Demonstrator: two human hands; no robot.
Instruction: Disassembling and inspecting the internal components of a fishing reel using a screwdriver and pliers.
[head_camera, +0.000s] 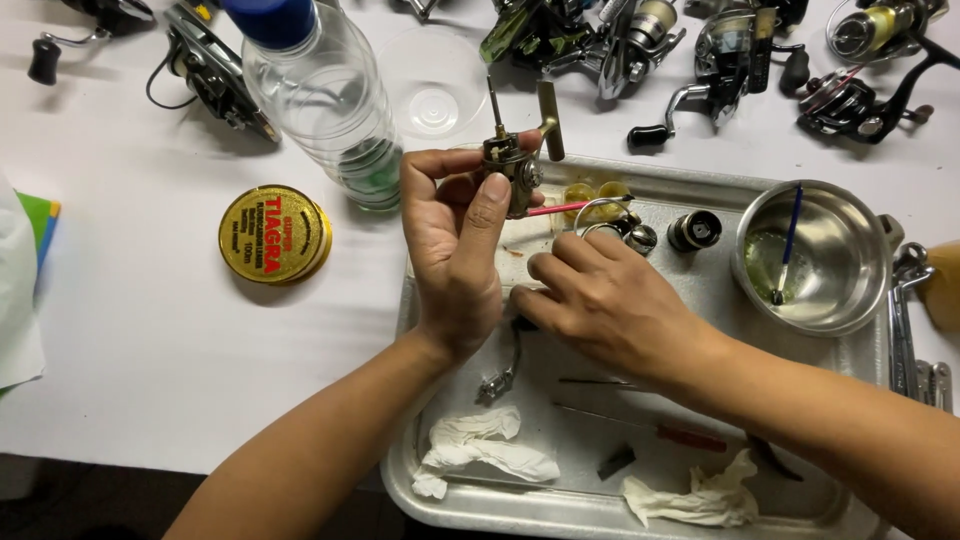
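White table (150, 330) filled the view, and a metal tray (640, 515) sat at 5 o'clock, its far right edge cut off. Judged step: mid-strip or cleaning of a fishing reel body, small parts being handled over the tray.

Clear plastic bottle (330, 95) with a blue cap lay at 11 o'clock. Steel bowl (845, 300) stood in the tray at 3 o'clock with greenish liquid and a blue stick in it. Round gold tin (275, 235) rested at 9 o'clock on the table. A row of other reels (640, 40) ran along 12 to 2 o'clock, tops cropped.

Left hand (455, 250) was raised at centre, thumb and fingers clamped around the reel body (512, 165), shaft pointing up, just above the tray's far rim. Right hand (600, 295) lay low over the tray, fingers curled down; whether it pinched something, I could not tell. A pink-handled tool (560, 208) stuck out beside the reel body toward 3 o'clock; which hand steadied it was unclear.

Next move probably called for a fine fingertip pinch and a steady left grip.

Crumpled tissues (490, 455) lay at 6 o'clock and a red-handled screwdriver (660, 432) at 5. Small dark spool part (695, 230) stood beside the bowl. The parts under the right palm were hidden.
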